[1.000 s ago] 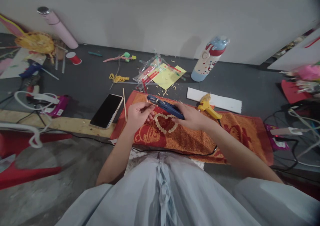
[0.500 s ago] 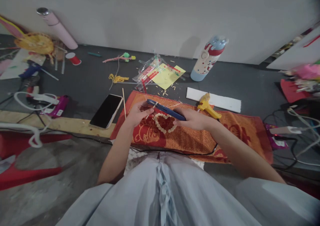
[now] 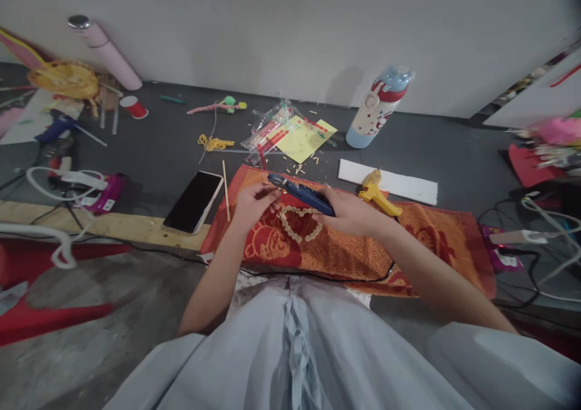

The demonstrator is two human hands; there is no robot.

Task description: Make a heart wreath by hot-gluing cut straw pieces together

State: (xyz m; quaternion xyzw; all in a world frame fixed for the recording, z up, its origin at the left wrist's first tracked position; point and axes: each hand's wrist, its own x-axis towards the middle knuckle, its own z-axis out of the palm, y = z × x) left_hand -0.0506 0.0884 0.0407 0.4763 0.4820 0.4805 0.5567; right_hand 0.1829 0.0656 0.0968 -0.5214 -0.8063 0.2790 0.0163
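Note:
My right hand (image 3: 347,213) is wrapped round a dark blue cutting tool like pliers (image 3: 302,193), its jaws pointing left. Close to those jaws, the fingers of my left hand (image 3: 255,205) are pinched together; what they hold, if anything, is too small to make out. Below the tool lies a heart outline (image 3: 285,227) made of small pale pieces, on an orange and red towel (image 3: 354,252). A yellow glue gun (image 3: 379,197) rests right of my right hand, partly on a white strip (image 3: 408,186).
Left of the towel are a thin wooden stick (image 3: 226,189) and a phone (image 3: 194,203). Behind it lie a yellow paper (image 3: 302,146), clear plastic wrapping (image 3: 267,128) and scattered bits. A patterned bottle (image 3: 376,110) stands by the wall, a pink flask (image 3: 106,52) farther left. Cables (image 3: 554,240) run at the right.
The blue tool has turned slightly in my right hand. The thin stick seen at its jaws in my left fingers no longer shows. My left fingers have curled in more.

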